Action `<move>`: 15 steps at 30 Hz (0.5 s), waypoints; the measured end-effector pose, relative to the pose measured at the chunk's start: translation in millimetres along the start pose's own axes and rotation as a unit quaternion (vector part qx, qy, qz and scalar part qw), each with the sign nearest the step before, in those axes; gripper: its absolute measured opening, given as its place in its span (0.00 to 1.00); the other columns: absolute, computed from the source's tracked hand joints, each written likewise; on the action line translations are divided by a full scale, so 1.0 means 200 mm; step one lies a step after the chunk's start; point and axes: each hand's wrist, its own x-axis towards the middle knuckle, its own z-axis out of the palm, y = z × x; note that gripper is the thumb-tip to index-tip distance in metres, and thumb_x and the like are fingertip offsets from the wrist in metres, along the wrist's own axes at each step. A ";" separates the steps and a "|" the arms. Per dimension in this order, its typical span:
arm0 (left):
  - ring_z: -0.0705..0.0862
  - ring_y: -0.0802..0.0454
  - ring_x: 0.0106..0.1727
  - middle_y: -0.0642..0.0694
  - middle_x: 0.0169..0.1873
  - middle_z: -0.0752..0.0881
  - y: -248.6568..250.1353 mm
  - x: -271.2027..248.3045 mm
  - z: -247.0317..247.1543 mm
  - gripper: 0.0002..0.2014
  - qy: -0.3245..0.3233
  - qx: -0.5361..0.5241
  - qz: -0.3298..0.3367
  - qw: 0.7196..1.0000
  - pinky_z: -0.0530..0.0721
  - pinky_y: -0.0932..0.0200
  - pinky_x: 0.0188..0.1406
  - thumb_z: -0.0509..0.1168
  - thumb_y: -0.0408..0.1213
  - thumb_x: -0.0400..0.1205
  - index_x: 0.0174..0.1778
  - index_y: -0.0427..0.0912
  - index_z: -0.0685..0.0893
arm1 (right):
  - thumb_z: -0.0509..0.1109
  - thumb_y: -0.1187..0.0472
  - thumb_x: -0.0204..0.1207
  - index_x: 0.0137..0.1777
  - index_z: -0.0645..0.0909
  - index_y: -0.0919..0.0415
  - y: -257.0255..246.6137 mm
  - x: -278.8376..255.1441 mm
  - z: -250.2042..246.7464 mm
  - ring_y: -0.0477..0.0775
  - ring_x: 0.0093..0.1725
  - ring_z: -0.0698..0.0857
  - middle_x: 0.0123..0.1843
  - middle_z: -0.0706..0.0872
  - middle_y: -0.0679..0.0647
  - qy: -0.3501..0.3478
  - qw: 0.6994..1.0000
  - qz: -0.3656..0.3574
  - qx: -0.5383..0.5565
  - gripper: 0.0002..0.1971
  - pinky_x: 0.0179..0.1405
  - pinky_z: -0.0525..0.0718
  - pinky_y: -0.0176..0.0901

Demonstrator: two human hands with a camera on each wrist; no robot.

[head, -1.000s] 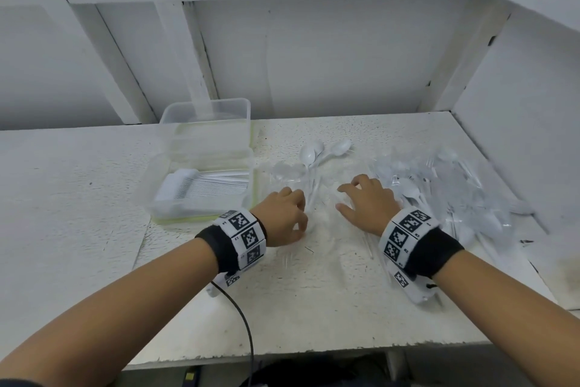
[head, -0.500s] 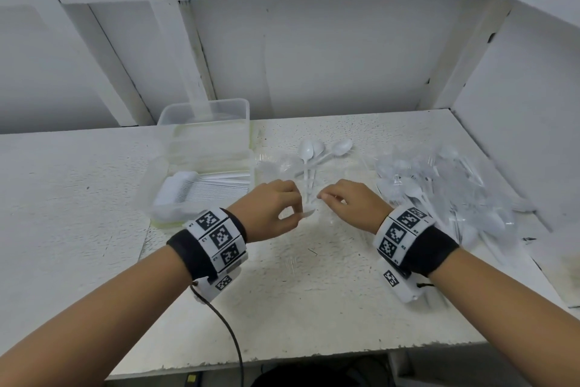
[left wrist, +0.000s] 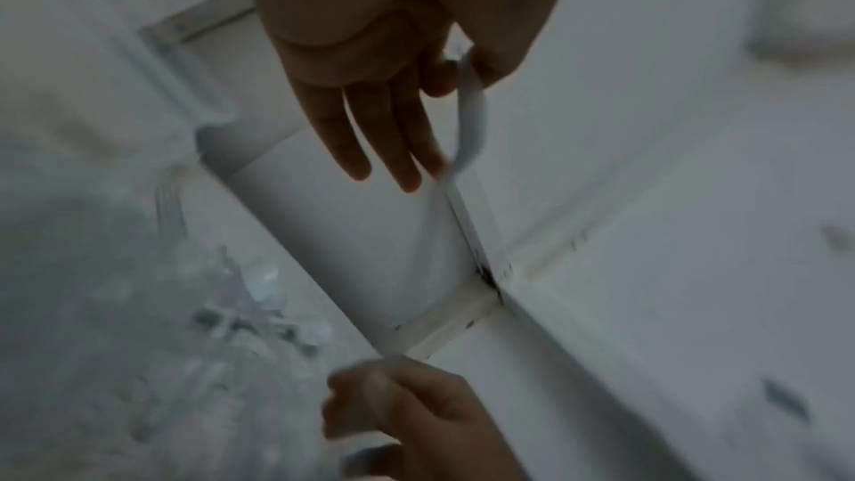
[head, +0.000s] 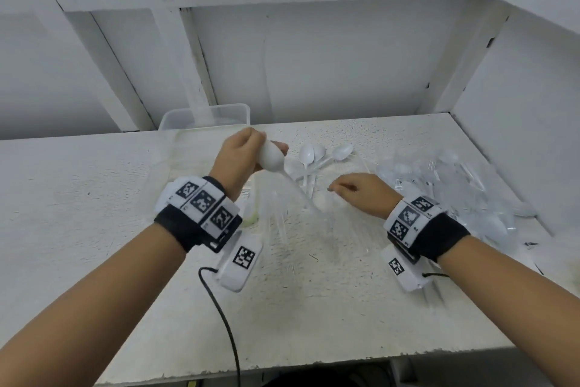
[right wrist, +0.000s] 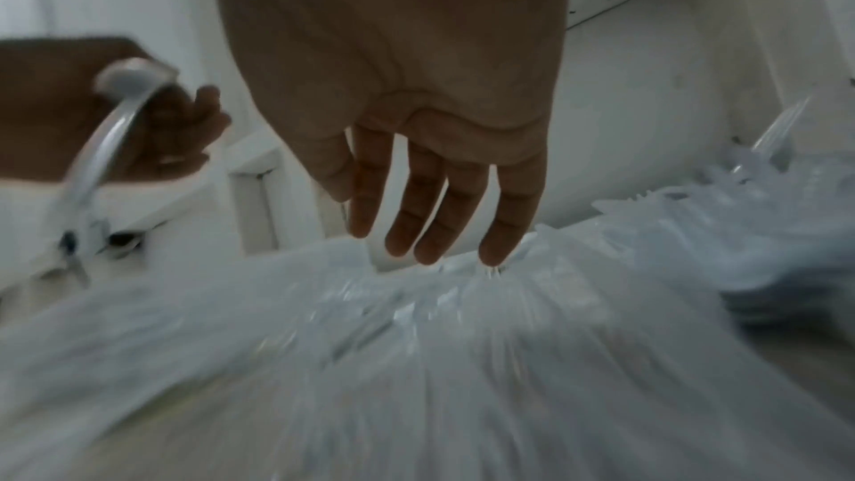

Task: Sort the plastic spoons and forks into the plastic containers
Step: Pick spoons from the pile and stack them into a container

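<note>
Overhead first: your left hand (head: 243, 154) is raised above the bench (head: 94, 198), its fingers pinching a white plastic spoon (head: 272, 159) by the bowl end, with the handle slanting down toward your right hand (head: 364, 192). The right hand sits low over the bench, fingers curled; whether they grip a clear wrapper cannot be told from this view. A clear plastic container (head: 205, 116) stands behind the left hand at the back of the bench. Loose spoons (head: 314, 156) lie just beyond the hands, and a heap of wrapped cutlery (head: 455, 185) lies to the right.

Left wrist view: thumb and forefinger pinch the spoon (left wrist: 469, 112); the other fingers (left wrist: 384, 130) hang straight. Your right hand (left wrist: 416, 412) shows below, blurred, fingers curled.

Right wrist view: the fingers (right wrist: 434, 203) hang straight, tips at crinkled clear plastic (right wrist: 462, 306); contact is unclear through blur. The left hand (right wrist: 115, 108) holds the spoon (right wrist: 115, 112) at left.
</note>
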 end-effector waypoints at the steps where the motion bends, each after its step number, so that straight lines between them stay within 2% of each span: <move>1: 0.89 0.46 0.43 0.43 0.36 0.90 0.01 0.02 0.00 0.10 0.010 -0.055 -0.027 0.998 0.85 0.51 0.47 0.52 0.33 0.87 0.40 0.40 0.73 | 0.59 0.57 0.83 0.61 0.83 0.59 -0.01 0.03 -0.03 0.51 0.44 0.84 0.55 0.87 0.55 0.020 1.000 0.011 0.013 0.14 0.46 0.79 0.38; 2: 0.90 0.46 0.42 0.44 0.34 0.90 0.01 0.04 0.01 0.09 0.016 -0.087 -0.049 0.995 0.85 0.50 0.48 0.52 0.35 0.87 0.42 0.40 0.72 | 0.58 0.57 0.84 0.60 0.83 0.60 -0.01 0.08 -0.06 0.48 0.38 0.81 0.53 0.87 0.56 0.042 0.999 0.025 0.019 0.14 0.41 0.78 0.37; 3: 0.90 0.46 0.40 0.45 0.32 0.90 0.00 0.07 0.02 0.09 0.019 -0.100 -0.065 0.993 0.85 0.49 0.48 0.52 0.38 0.88 0.44 0.41 0.72 | 0.58 0.57 0.84 0.60 0.83 0.61 0.00 0.14 -0.09 0.47 0.36 0.80 0.52 0.87 0.57 0.070 0.997 0.038 0.019 0.15 0.39 0.77 0.36; 4: 0.90 0.48 0.38 0.47 0.31 0.89 -0.01 0.08 0.04 0.09 0.024 -0.102 -0.077 0.992 0.85 0.50 0.45 0.53 0.41 0.88 0.44 0.42 0.72 | 0.58 0.58 0.84 0.60 0.83 0.62 0.01 0.20 -0.12 0.48 0.40 0.81 0.53 0.86 0.56 0.096 0.994 0.054 0.013 0.15 0.42 0.78 0.37; 6: 0.86 0.51 0.32 0.48 0.31 0.82 -0.03 0.12 0.08 0.11 0.042 -0.084 -0.095 0.991 0.83 0.55 0.38 0.54 0.46 0.87 0.44 0.43 0.73 | 0.56 0.62 0.83 0.62 0.82 0.63 0.03 0.33 -0.18 0.55 0.57 0.83 0.62 0.85 0.56 0.125 0.988 0.092 -0.004 0.15 0.55 0.79 0.43; 8: 0.80 0.54 0.31 0.48 0.34 0.77 -0.04 0.16 0.10 0.13 0.052 -0.064 -0.116 0.990 0.81 0.59 0.32 0.57 0.48 0.85 0.42 0.43 0.73 | 0.58 0.64 0.82 0.68 0.78 0.64 0.07 0.46 -0.22 0.59 0.68 0.78 0.71 0.79 0.59 0.108 0.984 0.136 -0.048 0.17 0.68 0.75 0.46; 10: 0.76 0.55 0.32 0.49 0.36 0.76 -0.05 0.18 0.12 0.13 0.048 -0.050 -0.128 0.989 0.79 0.61 0.29 0.60 0.49 0.84 0.42 0.43 0.73 | 0.60 0.64 0.81 0.70 0.75 0.66 0.13 0.56 -0.24 0.62 0.70 0.75 0.73 0.76 0.60 0.073 0.977 0.180 -0.088 0.19 0.71 0.73 0.49; 12: 0.73 0.55 0.30 0.49 0.38 0.75 -0.07 0.21 0.13 0.13 0.044 -0.028 -0.132 0.990 0.73 0.64 0.24 0.59 0.51 0.84 0.43 0.44 0.72 | 0.59 0.62 0.80 0.61 0.80 0.68 0.22 0.66 -0.23 0.64 0.63 0.81 0.67 0.81 0.61 0.046 0.971 0.199 -0.121 0.15 0.63 0.78 0.50; 14: 0.68 0.55 0.27 0.46 0.40 0.75 -0.09 0.23 0.13 0.14 0.059 0.007 -0.133 0.989 0.65 0.66 0.19 0.56 0.53 0.85 0.43 0.45 0.72 | 0.61 0.56 0.79 0.42 0.81 0.65 0.32 0.75 -0.21 0.61 0.46 0.84 0.56 0.87 0.61 0.010 0.967 0.203 -0.156 0.13 0.50 0.82 0.46; 15: 0.66 0.56 0.26 0.46 0.40 0.75 -0.10 0.24 0.13 0.15 0.067 0.017 -0.139 0.988 0.62 0.67 0.17 0.54 0.53 0.85 0.43 0.45 0.72 | 0.64 0.52 0.77 0.37 0.81 0.63 0.35 0.78 -0.20 0.59 0.41 0.84 0.50 0.89 0.60 0.001 0.965 0.202 -0.169 0.15 0.49 0.83 0.45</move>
